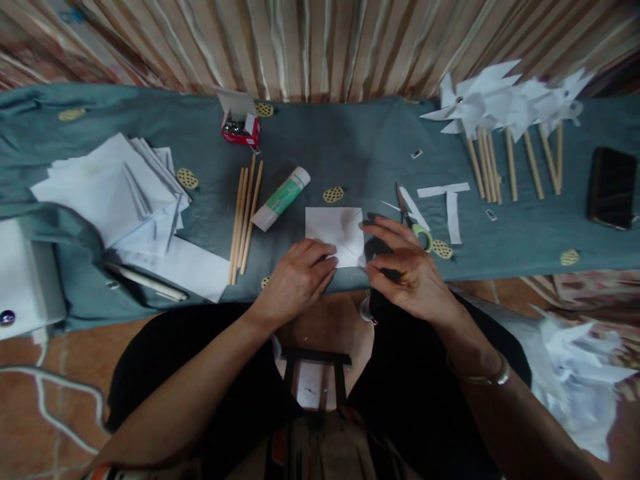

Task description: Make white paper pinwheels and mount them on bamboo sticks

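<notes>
A small square of white paper [327,225] with faint diagonal creases lies flat near the front edge of the cloth-covered table. My left hand [299,275] presses its lower left part, fingers held together and curled over the paper. At the right edge is my right hand [407,267], its fingers spread and the thumb by the lower right corner; nothing shows in its grasp. Behind the paper to the left lies a thick white and green tube like a glue stick [283,198]. Scissors [423,236] with light green handles rest just beyond my right fingers.
Wooden sticks [241,223] lie left of the tube, below a red box of small metal pieces [241,127]. Paper sheets [110,187] are piled far left. Paper strips [453,213], finished pinwheels [487,100] and a dark phone [611,188] occupy the right side.
</notes>
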`<action>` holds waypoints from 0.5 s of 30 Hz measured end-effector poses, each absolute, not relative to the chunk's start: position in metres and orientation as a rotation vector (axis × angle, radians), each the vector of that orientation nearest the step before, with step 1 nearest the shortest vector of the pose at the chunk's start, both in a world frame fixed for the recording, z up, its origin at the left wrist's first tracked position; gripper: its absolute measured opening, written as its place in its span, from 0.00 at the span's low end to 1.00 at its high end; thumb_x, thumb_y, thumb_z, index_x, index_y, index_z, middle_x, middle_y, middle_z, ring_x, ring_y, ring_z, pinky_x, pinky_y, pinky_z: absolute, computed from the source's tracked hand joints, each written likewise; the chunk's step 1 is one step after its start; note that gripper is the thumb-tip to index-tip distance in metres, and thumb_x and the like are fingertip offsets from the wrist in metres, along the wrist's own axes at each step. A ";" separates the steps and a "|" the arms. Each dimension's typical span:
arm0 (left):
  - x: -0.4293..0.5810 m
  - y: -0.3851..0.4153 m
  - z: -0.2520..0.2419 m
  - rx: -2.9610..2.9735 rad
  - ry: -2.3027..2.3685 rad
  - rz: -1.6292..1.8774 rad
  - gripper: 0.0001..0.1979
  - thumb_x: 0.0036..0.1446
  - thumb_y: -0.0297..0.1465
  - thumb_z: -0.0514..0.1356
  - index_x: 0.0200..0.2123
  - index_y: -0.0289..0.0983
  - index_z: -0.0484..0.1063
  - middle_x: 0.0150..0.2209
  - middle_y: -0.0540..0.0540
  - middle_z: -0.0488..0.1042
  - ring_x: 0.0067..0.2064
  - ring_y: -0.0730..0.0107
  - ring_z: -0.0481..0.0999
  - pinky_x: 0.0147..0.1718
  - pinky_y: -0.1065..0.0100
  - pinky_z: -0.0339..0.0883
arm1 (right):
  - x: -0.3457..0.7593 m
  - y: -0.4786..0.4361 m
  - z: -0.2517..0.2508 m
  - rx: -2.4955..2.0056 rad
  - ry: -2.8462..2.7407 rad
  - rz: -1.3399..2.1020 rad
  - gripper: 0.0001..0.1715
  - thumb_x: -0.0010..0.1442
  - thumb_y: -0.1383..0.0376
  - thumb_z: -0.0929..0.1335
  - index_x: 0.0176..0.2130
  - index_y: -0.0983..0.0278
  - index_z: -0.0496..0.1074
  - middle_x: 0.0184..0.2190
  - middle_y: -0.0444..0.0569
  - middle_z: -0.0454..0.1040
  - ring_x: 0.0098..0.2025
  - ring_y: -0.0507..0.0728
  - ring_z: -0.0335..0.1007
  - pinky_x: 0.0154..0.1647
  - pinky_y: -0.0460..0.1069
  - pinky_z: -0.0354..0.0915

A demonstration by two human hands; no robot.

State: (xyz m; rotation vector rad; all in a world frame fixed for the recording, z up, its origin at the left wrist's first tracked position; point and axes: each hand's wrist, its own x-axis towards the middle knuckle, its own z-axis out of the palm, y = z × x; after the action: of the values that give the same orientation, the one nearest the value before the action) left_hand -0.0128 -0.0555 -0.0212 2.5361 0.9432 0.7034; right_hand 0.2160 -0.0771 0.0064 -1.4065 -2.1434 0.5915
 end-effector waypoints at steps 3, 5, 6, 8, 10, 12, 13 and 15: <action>-0.013 -0.056 -0.020 2.539 0.939 0.719 0.09 0.67 0.28 0.57 0.46 0.33 0.76 0.46 0.40 0.78 0.48 0.60 0.75 0.48 0.57 0.73 | 0.219 -0.076 0.005 -1.429 -2.025 0.609 0.11 0.59 0.67 0.68 0.26 0.59 0.76 0.54 0.50 0.78 0.63 0.66 0.66 0.64 0.67 0.62; -0.013 -0.057 -0.020 2.549 0.942 0.730 0.09 0.66 0.28 0.57 0.46 0.33 0.75 0.47 0.39 0.78 0.48 0.59 0.75 0.47 0.57 0.72 | 0.220 -0.075 0.004 -1.454 -1.952 0.604 0.09 0.58 0.66 0.69 0.28 0.58 0.77 0.52 0.48 0.79 0.62 0.66 0.68 0.64 0.67 0.62; -0.013 -0.057 -0.020 2.555 0.947 0.729 0.10 0.66 0.28 0.57 0.46 0.33 0.75 0.47 0.39 0.78 0.48 0.59 0.75 0.47 0.57 0.72 | 0.220 -0.074 0.004 -1.464 -1.929 0.594 0.08 0.58 0.66 0.69 0.28 0.57 0.77 0.51 0.47 0.79 0.62 0.66 0.68 0.64 0.68 0.62; -0.011 -0.057 -0.020 2.567 0.957 0.716 0.10 0.66 0.29 0.57 0.46 0.34 0.75 0.47 0.39 0.78 0.48 0.58 0.75 0.46 0.57 0.71 | 0.218 -0.073 0.003 -1.474 -1.918 0.577 0.08 0.59 0.66 0.68 0.31 0.57 0.78 0.51 0.47 0.79 0.61 0.65 0.69 0.64 0.68 0.62; -0.011 -0.056 -0.020 2.571 0.970 0.705 0.10 0.66 0.30 0.57 0.46 0.34 0.76 0.46 0.40 0.78 0.47 0.58 0.75 0.45 0.57 0.70 | 0.216 -0.073 0.002 -1.463 -1.945 0.570 0.09 0.59 0.67 0.68 0.34 0.56 0.79 0.52 0.48 0.78 0.62 0.65 0.68 0.64 0.68 0.62; -0.011 -0.054 -0.020 2.567 0.980 0.701 0.10 0.66 0.31 0.58 0.46 0.34 0.76 0.45 0.40 0.78 0.47 0.58 0.74 0.44 0.57 0.69 | 0.214 -0.074 0.000 -1.434 -2.004 0.575 0.12 0.59 0.68 0.67 0.38 0.57 0.80 0.55 0.49 0.76 0.64 0.65 0.65 0.64 0.68 0.62; -0.011 -0.053 -0.019 2.561 0.987 0.704 0.10 0.66 0.32 0.58 0.46 0.35 0.76 0.44 0.40 0.78 0.46 0.58 0.74 0.44 0.57 0.69 | 0.213 -0.075 -0.001 -1.418 -2.043 0.577 0.13 0.59 0.69 0.67 0.40 0.58 0.80 0.58 0.50 0.74 0.65 0.65 0.64 0.64 0.68 0.62; -0.015 -0.051 -0.018 2.541 1.008 0.720 0.10 0.66 0.33 0.59 0.45 0.35 0.76 0.44 0.41 0.78 0.46 0.58 0.74 0.44 0.57 0.69 | 0.211 -0.078 -0.004 -1.390 -2.124 0.565 0.15 0.58 0.70 0.66 0.42 0.59 0.80 0.62 0.50 0.71 0.67 0.65 0.60 0.65 0.67 0.62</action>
State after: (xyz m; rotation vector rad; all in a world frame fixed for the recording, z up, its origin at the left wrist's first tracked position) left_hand -0.0147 -0.0511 -0.0183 2.5415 1.0079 0.7200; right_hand 0.2112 -0.0775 -0.0038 -1.3897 -2.1237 0.5646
